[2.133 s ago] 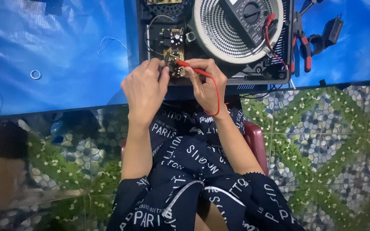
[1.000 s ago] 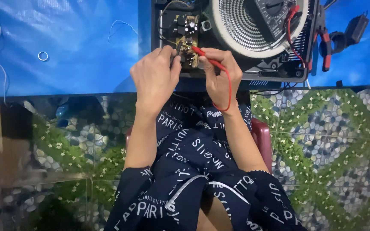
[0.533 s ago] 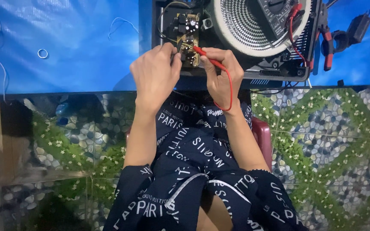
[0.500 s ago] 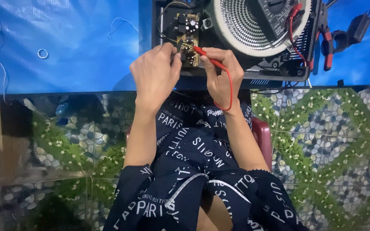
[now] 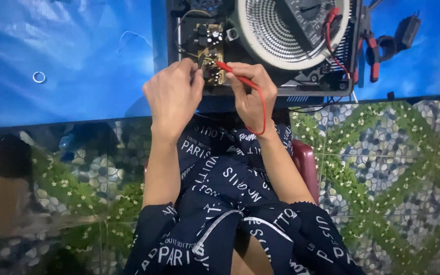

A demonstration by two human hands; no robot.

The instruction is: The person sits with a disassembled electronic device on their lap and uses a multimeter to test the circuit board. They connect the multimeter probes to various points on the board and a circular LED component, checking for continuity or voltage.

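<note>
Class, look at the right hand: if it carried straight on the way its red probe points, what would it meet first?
Probably the small circuit board: the right hand aims the red probe there, its tip seemingly already touching.

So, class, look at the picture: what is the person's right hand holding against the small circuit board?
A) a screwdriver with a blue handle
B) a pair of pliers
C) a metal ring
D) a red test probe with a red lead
D: the right hand grips a red test probe whose tip rests on the circuit board, with its red lead looping back over the wrist.
</note>
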